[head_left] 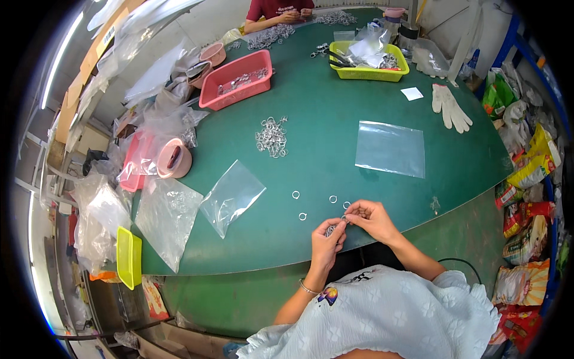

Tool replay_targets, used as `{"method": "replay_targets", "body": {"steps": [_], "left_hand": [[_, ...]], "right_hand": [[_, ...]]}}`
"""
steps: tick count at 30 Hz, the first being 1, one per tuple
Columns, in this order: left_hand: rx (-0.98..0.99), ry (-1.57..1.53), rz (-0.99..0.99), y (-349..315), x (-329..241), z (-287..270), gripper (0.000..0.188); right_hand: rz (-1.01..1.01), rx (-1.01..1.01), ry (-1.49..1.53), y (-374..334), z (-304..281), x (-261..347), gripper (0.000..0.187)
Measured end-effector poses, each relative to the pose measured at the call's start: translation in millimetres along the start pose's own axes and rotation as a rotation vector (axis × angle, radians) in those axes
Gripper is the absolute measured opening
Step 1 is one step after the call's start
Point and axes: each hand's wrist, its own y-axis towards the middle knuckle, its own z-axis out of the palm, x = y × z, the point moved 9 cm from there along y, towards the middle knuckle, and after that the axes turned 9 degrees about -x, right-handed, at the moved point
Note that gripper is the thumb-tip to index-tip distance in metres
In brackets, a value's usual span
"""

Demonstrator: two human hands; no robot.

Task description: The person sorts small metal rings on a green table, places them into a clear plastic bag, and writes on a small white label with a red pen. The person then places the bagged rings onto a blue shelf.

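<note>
Rings [330,230], small and metallic, sat bunched in the left hand [323,246], its fingers curled around them at the front edge of the green table [323,158]. The right hand [373,221] faced it from the other side, thumb and forefinger pinched narrow on a small metal piece [345,219] right beside the left thumb — whether the left fingertips shared that hold, I could not tell. The bunch thus lay to the left of the pinch and a little nearer the body, with the two hands all but touching. Being round, the rings offered no clear long axis.

Beyond the hands, the closest loose ring [347,205] lay flat just ahead of the right fingertips. A second loose ring [333,199] sat slightly farther forward and leftward, and two more rings [302,216] lay on the left hand's side. The ring pile [272,137] rested well apart, ahead and leftward — nearer the left hand than the right.
</note>
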Motion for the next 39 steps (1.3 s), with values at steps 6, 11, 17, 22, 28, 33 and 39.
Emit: {"method": "replay_targets", "body": {"steps": [6, 11, 17, 22, 28, 33, 39], "left_hand": [[0.121, -0.201, 0.008, 1.8, -6.2, 5.8, 0.014], [0.197, -0.260, -0.002, 3.3, -5.4, 7.2, 0.016], [0.235, -0.288, 0.036, 0.0, -5.6, 3.9, 0.025], [0.167, -0.243, 0.073, -2.0, -9.4, 3.7, 0.023], [0.128, -0.158, 0.050, 1.3, 4.1, -3.6, 0.021], [0.123, -0.191, 0.045, 0.1, 3.0, -2.9, 0.021], [0.129, -0.221, 0.036, -1.2, 3.3, -1.5, 0.020]], "right_hand": [[-0.082, -0.111, -0.360, 8.5, -13.9, 14.4, 0.015], [-0.526, -0.094, -0.739, 7.3, 1.9, 31.1, 0.025], [-0.598, -0.008, -0.864, 12.4, 11.8, 12.9, 0.014], [-0.629, -0.193, -0.905, 13.1, -0.8, 34.3, 0.012], [-0.627, -0.132, -0.995, 18.4, -5.2, 23.3, 0.018], [-0.704, -0.136, -0.937, 11.2, 5.4, 42.4, 0.017], [-0.718, -0.104, -0.939, 16.5, 6.6, 29.4, 0.012]]}}
